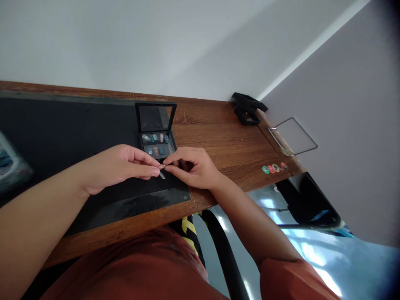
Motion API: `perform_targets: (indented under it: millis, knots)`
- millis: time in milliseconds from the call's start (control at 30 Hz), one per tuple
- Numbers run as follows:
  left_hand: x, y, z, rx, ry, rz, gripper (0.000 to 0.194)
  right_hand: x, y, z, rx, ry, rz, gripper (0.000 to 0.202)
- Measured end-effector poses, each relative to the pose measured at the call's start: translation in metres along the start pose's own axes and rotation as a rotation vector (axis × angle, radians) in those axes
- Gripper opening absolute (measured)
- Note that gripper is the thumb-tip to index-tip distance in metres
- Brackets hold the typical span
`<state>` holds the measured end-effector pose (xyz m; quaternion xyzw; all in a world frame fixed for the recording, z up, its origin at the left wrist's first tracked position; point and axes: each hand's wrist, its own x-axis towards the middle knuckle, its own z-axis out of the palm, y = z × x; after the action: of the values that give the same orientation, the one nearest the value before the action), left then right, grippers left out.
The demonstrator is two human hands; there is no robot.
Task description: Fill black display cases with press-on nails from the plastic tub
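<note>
Left hand, right hand: fingers pinched small, glossy brown piece between them, likely for fine control | piece sat just before open black rectangular box, seemingly for access

No legible lettering, only a tiny unclear white mark inside the black box and colourful round stickers on the worktop.
</note>
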<state>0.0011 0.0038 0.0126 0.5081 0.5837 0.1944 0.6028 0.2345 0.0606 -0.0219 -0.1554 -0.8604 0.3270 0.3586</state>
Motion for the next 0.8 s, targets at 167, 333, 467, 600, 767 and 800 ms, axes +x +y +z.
perform_targets:
  millis: [167,333,467,600,767,800]
  knots:
    - [-0.002,0.003,0.002,-0.047,0.011,-0.001,0.036,-0.001,0.002,0.002,0.232,-0.059,0.213,0.015]
    - [-0.001,0.002,0.005,-0.078,0.037,0.023,0.03,0.0,-0.001,0.0,0.357,-0.111,0.348,0.021]
    - [-0.002,0.002,0.006,-0.068,0.051,0.026,0.026,0.003,-0.004,-0.004,0.355,-0.168,0.396,0.016]
    - [-0.002,0.003,0.007,-0.07,0.041,0.047,0.022,0.005,-0.007,-0.005,0.33,-0.203,0.403,0.01]
    - [-0.002,0.001,0.011,-0.053,0.065,0.084,0.022,0.005,-0.007,-0.005,0.319,-0.216,0.401,0.005]
    - [-0.002,0.0,0.011,-0.048,0.073,0.085,0.022,0.005,-0.006,-0.005,0.303,-0.216,0.394,0.004]
